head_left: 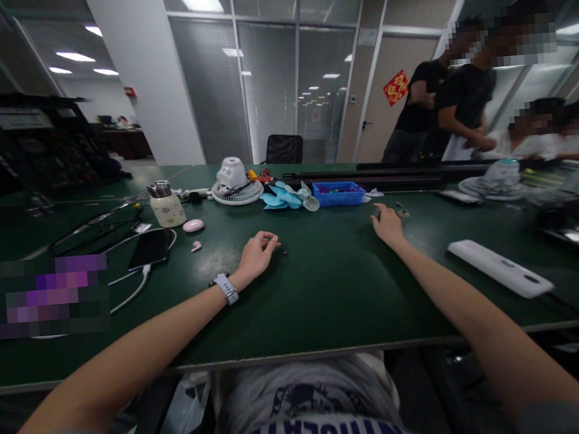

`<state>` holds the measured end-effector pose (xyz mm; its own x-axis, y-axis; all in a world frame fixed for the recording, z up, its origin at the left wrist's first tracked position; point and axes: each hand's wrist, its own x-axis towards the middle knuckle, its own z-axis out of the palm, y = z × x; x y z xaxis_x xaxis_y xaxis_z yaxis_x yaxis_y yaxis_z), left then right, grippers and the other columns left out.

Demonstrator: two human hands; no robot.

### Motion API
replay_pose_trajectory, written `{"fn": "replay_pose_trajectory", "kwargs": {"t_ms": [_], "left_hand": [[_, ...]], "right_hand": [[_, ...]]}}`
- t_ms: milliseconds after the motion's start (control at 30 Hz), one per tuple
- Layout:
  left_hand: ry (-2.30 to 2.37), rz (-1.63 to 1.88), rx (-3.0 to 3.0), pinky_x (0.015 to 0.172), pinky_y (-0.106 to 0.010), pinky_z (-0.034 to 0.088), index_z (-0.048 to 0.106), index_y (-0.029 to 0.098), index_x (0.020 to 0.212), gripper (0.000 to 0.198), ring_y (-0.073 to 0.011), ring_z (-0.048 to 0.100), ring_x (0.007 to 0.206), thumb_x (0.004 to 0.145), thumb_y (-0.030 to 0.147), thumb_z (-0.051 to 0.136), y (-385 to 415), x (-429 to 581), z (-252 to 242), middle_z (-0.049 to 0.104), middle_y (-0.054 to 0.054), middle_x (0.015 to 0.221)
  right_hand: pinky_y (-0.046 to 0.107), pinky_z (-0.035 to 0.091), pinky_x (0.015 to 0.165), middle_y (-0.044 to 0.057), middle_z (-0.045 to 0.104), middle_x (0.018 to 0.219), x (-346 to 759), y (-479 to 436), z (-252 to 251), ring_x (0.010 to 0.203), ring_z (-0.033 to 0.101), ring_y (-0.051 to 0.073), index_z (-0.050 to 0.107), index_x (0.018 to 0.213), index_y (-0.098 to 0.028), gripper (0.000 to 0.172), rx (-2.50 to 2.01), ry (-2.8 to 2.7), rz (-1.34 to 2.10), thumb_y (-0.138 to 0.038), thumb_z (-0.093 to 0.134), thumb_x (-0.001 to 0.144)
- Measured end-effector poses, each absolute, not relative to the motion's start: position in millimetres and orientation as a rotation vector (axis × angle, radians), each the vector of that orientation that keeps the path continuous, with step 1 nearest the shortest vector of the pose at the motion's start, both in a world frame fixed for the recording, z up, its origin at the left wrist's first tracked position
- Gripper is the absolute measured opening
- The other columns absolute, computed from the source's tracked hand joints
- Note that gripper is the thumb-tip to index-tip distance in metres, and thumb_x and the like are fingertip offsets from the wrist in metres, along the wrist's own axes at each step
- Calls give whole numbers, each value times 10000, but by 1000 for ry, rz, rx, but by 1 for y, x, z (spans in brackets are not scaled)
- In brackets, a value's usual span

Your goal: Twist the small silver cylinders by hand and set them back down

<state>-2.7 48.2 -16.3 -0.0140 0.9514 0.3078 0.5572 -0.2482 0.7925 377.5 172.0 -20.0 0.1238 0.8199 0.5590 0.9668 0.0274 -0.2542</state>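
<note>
My left hand (pixel 258 254), with a watch (pixel 225 288) on its wrist, rests low over the green table, fingers curled and fingertips close together. Whatever they hold, if anything, is too small to make out. Just right of those fingertips a tiny dark piece (pixel 285 253) lies on the table. Farther right and forward, my right hand (pixel 389 225) closes its thumb and fingers around a small dark object (pixel 377 213), whose kind I cannot tell. Small metallic parts (pixel 402 212) lie beside that hand. Beyond both hands are a blue basket (pixel 340 194) and light-blue fan blades (pixel 285 196).
A white fan part (pixel 234 181) and a cream bottle (pixel 167 205) stand at the back left. Nearer are a pink case (pixel 193 225), a pink earbud (pixel 196 247) and a cabled phone (pixel 149 249). A white power strip (pixel 499 267) lies right. Several people are at the far right.
</note>
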Motion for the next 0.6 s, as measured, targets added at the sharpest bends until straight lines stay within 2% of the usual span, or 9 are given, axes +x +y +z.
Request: {"fn": "replay_pose_trajectory", "kwargs": {"t_ms": [100, 167, 333, 433, 533, 600], "left_hand": [[1592, 1193, 1815, 860, -379, 484, 558, 193, 1013, 256, -242, 689, 986, 900, 408, 476, 49, -3, -16, 754, -103, 995], [1623, 1210, 1802, 850, -381, 485, 557, 194, 1012, 271, -246, 687, 978, 903, 425, 466, 50, -3, -17, 753, -102, 989], [1646, 1268, 1795, 848, -388, 489, 554, 186, 998, 296, -251, 679, 976, 907, 446, 444, 55, -4, -23, 745, -120, 985], [1648, 1280, 1799, 849, -388, 494, 553, 184, 988, 287, -247, 685, 954, 907, 437, 445, 55, -5, -24, 743, -124, 973], [1632, 1287, 1805, 842, -379, 501, 552, 183, 976, 270, -243, 689, 944, 902, 425, 455, 55, -4, -24, 741, -125, 970], [1621, 1287, 1806, 841, -373, 502, 550, 185, 964, 255, -240, 692, 943, 899, 415, 462, 55, -4, -23, 743, -121, 958]], "right_hand": [[500, 351, 973, 273, 337, 1449, 359, 160, -15, 1232, 448, 373, 399, 1416, -129, 574, -1795, -1678, -488, -329, 510, 890], [550, 301, 1017, 248, 228, 1528, 335, 145, -10, 1335, 335, 390, 384, 1438, -150, 585, -1643, -1765, -551, -390, 481, 914], [553, 227, 1112, 92, 288, 1559, 250, 92, -9, 1440, 219, 291, 433, 1431, -301, 510, -1008, -2432, -196, -488, 401, 957], [557, 193, 1137, 47, 276, 1567, 214, 71, -13, 1462, 156, 270, 424, 1436, -331, 508, -800, -2643, 74, -498, 410, 957], [550, 195, 1144, 37, 347, 1530, 201, 65, -16, 1459, 172, 252, 416, 1444, -305, 498, -734, -2713, 250, -465, 396, 972], [549, 215, 1136, 35, 452, 1465, 200, 65, -17, 1442, 235, 240, 475, 1404, -298, 450, -701, -2698, 285, -416, 423, 973]]}}
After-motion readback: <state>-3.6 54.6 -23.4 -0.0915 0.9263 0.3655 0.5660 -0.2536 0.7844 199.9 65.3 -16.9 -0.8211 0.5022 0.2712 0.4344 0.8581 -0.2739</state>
